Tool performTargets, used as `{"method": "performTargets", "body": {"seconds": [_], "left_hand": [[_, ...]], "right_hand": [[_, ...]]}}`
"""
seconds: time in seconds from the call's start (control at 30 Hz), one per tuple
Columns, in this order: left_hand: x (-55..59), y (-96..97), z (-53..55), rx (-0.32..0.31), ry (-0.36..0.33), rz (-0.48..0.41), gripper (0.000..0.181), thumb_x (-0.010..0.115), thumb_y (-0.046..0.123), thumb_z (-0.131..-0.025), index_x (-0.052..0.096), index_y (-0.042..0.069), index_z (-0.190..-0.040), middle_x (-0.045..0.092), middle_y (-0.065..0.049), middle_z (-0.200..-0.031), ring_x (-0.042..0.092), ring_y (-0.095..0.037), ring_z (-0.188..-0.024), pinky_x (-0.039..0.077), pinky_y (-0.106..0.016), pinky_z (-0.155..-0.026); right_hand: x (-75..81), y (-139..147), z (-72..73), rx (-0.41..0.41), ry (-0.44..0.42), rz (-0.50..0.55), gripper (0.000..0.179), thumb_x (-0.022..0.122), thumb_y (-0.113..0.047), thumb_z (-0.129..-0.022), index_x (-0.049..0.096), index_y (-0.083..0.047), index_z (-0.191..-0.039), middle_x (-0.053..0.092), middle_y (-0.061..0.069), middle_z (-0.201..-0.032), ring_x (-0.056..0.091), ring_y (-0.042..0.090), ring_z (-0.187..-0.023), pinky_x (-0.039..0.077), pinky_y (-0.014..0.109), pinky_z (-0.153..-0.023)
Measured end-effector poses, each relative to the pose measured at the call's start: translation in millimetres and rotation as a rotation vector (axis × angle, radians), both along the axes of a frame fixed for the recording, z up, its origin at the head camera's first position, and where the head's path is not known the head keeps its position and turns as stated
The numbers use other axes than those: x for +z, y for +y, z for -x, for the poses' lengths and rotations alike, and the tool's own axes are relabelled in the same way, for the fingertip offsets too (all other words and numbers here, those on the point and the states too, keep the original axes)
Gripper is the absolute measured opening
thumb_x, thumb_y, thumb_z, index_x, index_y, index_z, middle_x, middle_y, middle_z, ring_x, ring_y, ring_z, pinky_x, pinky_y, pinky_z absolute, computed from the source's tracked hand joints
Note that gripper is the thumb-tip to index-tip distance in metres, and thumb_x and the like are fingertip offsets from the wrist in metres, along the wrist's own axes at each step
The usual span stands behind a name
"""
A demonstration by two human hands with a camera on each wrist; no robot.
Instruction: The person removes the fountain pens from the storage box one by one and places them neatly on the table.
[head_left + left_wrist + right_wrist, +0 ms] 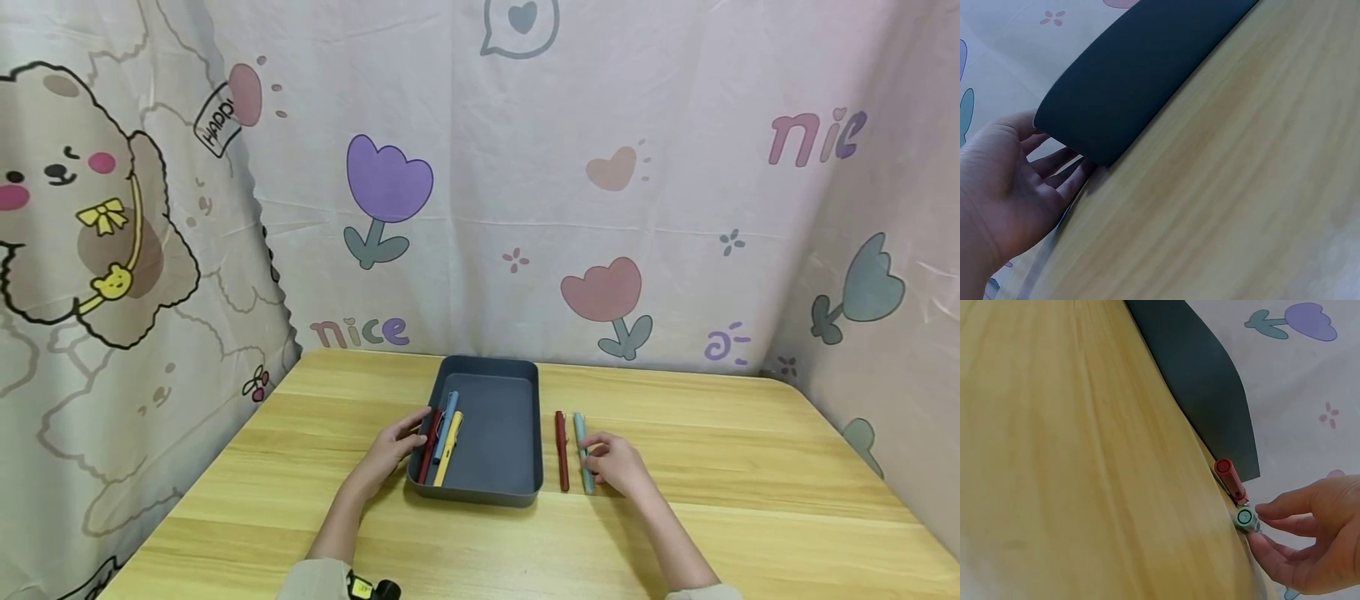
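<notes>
A dark grey rectangular tray (495,498) lies on the wooden table. Inside it, along the left side, are a dark red pen (429,450), a blue pen (446,427) and a yellow pen (449,450). My left hand (386,450) holds the tray's left wall at the rim, its fingertips partly hidden behind that wall in the left wrist view. Right of the tray, a second red pen (562,454) and a light teal pen (581,429) lie side by side on the table. My right hand (617,464) pinches the teal pen from its right side.
The wooden table (750,467) reaches to a printed fabric curtain (510,167) at the back and sides. A dark device with a yellow label (362,587) sits at the left wrist, by the sleeve.
</notes>
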State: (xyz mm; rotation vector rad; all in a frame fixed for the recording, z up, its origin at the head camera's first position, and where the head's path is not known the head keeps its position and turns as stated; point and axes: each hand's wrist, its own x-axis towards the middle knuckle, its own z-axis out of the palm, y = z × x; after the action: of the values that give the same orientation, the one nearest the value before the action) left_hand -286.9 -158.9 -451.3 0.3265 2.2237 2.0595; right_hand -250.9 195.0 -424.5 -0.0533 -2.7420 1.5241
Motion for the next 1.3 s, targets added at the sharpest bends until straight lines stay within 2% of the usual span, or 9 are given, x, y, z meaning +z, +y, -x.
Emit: {"method": "performTargets", "body": {"seconds": [0.2,0.47,0.77,0.87,1.0,1.17,1.3], "left_hand": [[0.4,-0.1,-0.6,0.003,-0.004,-0.001,0.049,0.051,0.002,-0.091,0.042,0.005,-0.138,0.031,-0.023,-0.141,0.034,-0.035,-0.126,0.03,-0.047,-0.1],[1.5,-0.8,-1.2,-0.005,-0.001,0.002,0.049,0.051,0.003,-0.091,0.041,0.006,-0.139,0.03,-0.023,-0.142,0.033,-0.035,-0.126,0.029,-0.047,-0.101],[-0.3,-0.1,1.1,-0.014,-0.01,0.01,0.049,0.053,0.011,-0.093,0.04,0.009,-0.14,0.027,-0.022,-0.143,0.028,-0.036,-0.129,0.027,-0.046,-0.102],[-0.2,-0.8,1.2,-0.008,-0.01,0.009,0.048,0.053,0.012,-0.094,0.04,0.008,-0.14,0.028,-0.023,-0.143,0.029,-0.036,-0.128,0.027,-0.047,-0.102],[0.5,-1.6,0.6,-0.006,-0.004,0.012,0.047,0.053,0.01,-0.094,0.041,0.007,-0.139,0.029,-0.024,-0.142,0.03,-0.036,-0.128,0.028,-0.047,-0.101],[1.0,-0.9,-0.2,-0.002,0.006,0.019,0.047,0.053,0.009,-0.093,0.042,0.005,-0.138,0.03,-0.026,-0.141,0.03,-0.038,-0.127,0.029,-0.047,-0.1],[0.5,0.3,-0.2,-0.005,0.002,0.012,0.046,0.053,0.01,-0.094,0.042,0.005,-0.138,0.03,-0.026,-0.141,0.03,-0.039,-0.127,0.03,-0.048,-0.1]], "right_hand": [[3.0,0.3,0.4,-0.006,0.005,0.044,0.024,0.06,0.006,-0.08,0.06,0.005,-0.104,0.059,0.01,-0.081,0.057,0.019,-0.061,0.051,0.031,-0.057],[13.4,-5.3,-1.0,0.008,0.044,0.041,0.024,0.06,0.003,-0.082,0.061,0.005,-0.106,0.06,0.014,-0.094,0.058,0.021,-0.062,0.051,0.032,-0.06],[23.6,-27.8,-1.9,0.055,0.107,0.072,0.021,0.063,0.005,-0.08,0.063,0.005,-0.101,0.06,0.012,-0.089,0.06,0.023,-0.072,0.052,0.036,-0.062],[27.3,-38.6,-0.1,0.079,0.124,0.091,0.021,0.063,0.006,-0.08,0.063,0.005,-0.1,0.059,0.011,-0.086,0.06,0.022,-0.075,0.053,0.035,-0.063],[32.8,-54.5,2.3,0.116,0.141,0.087,0.02,0.064,0.006,-0.08,0.064,0.004,-0.099,0.059,0.008,-0.082,0.059,0.022,-0.07,0.052,0.034,-0.06],[37.5,-74.1,5.4,0.193,0.148,0.084,0.02,0.064,0.004,-0.081,0.064,0.003,-0.101,0.057,0.008,-0.084,0.059,0.026,-0.07,0.052,0.036,-0.062],[38.4,-88.3,8.7,0.257,0.15,0.078,0.021,0.063,0.003,-0.082,0.063,0.003,-0.103,0.056,0.008,-0.086,0.06,0.029,-0.073,0.053,0.033,-0.063]]}}
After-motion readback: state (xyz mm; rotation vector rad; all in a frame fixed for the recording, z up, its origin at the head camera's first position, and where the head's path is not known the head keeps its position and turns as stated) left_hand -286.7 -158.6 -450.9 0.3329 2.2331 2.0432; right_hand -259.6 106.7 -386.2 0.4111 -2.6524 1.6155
